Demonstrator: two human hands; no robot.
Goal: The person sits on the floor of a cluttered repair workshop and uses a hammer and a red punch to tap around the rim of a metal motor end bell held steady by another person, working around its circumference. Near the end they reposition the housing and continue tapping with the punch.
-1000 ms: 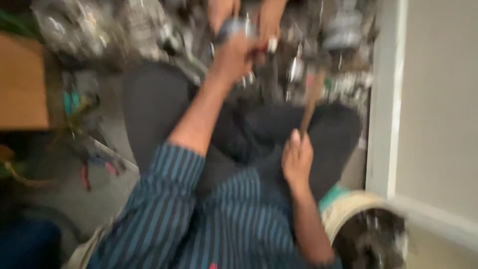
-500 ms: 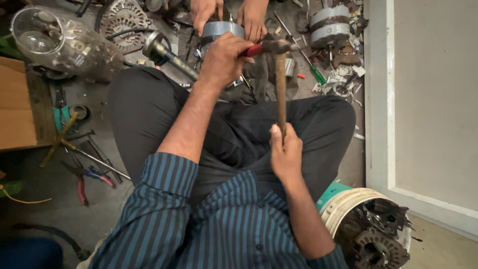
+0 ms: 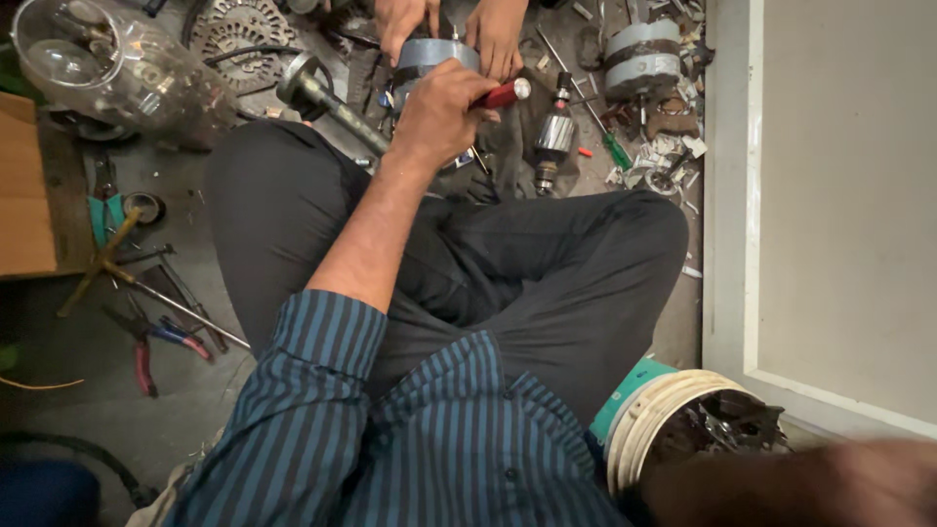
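Note:
I sit cross-legged on the floor. My left hand [image 3: 437, 109] is stretched forward and shut on a red-handled tool [image 3: 504, 94], held against a grey cylindrical motor housing [image 3: 429, 54]. Another person's two hands [image 3: 493, 29] grip that housing from the far side. My right hand [image 3: 869, 478] is only a brown blur at the bottom right corner, close to the camera. What it holds is hidden by the blur.
A clear plastic jar [image 3: 107, 63] lies at top left, with a metal shaft [image 3: 327, 98] beside it. A rotor [image 3: 554, 132] and a second motor housing [image 3: 639, 59] lie ahead. Red-handled pliers [image 3: 146, 342] lie on the left. A white bucket of metal parts [image 3: 673, 429] and a white frame [image 3: 752, 195] are on the right.
Half a second ago my right hand held a wooden-handled hammer over the red-handled tool. Now the hammer is out of view and that arm has swung back to the bottom right.

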